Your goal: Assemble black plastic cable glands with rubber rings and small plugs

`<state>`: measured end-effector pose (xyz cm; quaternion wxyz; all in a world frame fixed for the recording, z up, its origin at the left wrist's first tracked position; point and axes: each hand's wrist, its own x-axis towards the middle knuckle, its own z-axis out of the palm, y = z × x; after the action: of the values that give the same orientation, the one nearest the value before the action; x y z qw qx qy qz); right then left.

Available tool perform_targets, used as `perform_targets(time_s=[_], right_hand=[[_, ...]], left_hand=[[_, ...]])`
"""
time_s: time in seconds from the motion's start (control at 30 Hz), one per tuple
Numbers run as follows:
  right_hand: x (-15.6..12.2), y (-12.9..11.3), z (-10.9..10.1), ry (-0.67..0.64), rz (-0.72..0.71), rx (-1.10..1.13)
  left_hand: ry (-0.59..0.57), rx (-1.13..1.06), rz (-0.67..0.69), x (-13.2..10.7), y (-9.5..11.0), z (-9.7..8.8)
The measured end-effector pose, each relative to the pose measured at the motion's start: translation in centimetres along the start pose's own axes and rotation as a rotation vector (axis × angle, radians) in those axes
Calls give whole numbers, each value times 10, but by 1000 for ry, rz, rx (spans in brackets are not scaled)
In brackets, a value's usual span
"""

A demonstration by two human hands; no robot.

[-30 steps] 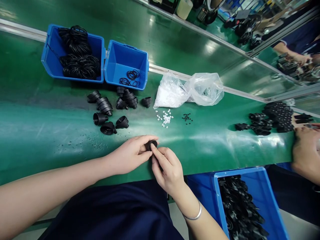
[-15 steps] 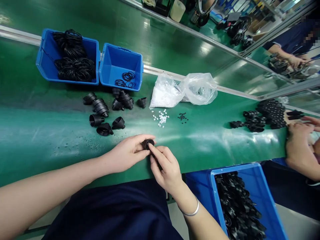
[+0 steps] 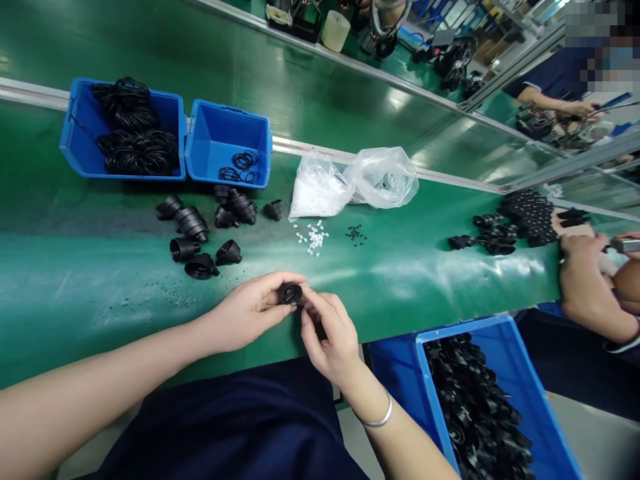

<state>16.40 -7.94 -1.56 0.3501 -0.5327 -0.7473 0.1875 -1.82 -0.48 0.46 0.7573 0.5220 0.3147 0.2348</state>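
Observation:
A small black cup-shaped plastic part (image 3: 290, 294) is gripped between the thumb and fingers of my left hand (image 3: 255, 308), its open mouth turned up toward me. Inside the cup there is a small round detail at the centre. My right hand (image 3: 332, 333) has its fingers bent and closed against the right side of the same part; whether it also pinches something tiny is hidden. Beyond my hands lie a pile of small white pieces (image 3: 316, 238) and a scatter of tiny black rings (image 3: 355, 235). More black cup-shaped parts (image 3: 191, 224) lie in loose groups to the left.
Two blue bins hold black rings: a fuller left bin (image 3: 75, 143) and a right bin (image 3: 205, 157). Clear plastic bags (image 3: 385, 177) lie by the metal rail. A blue crate (image 3: 423, 373) of black parts stands at lower right. A co-worker's arms (image 3: 590, 287) reach in at right.
My right index finger has come out of the cup's mouth to its right rim. The cup has tilted, showing more of its inside. The whole view has shifted slightly.

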Motion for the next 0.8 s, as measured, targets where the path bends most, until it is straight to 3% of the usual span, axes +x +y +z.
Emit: perform_targets(time_s=[0.47, 0.8], right_hand=[[-4, 1, 0, 129, -38, 24], [-3, 2, -3, 139, -7, 60]], left_hand=[[56, 73, -17, -2, 8, 4], [77, -174, -131, -2, 12, 6]])
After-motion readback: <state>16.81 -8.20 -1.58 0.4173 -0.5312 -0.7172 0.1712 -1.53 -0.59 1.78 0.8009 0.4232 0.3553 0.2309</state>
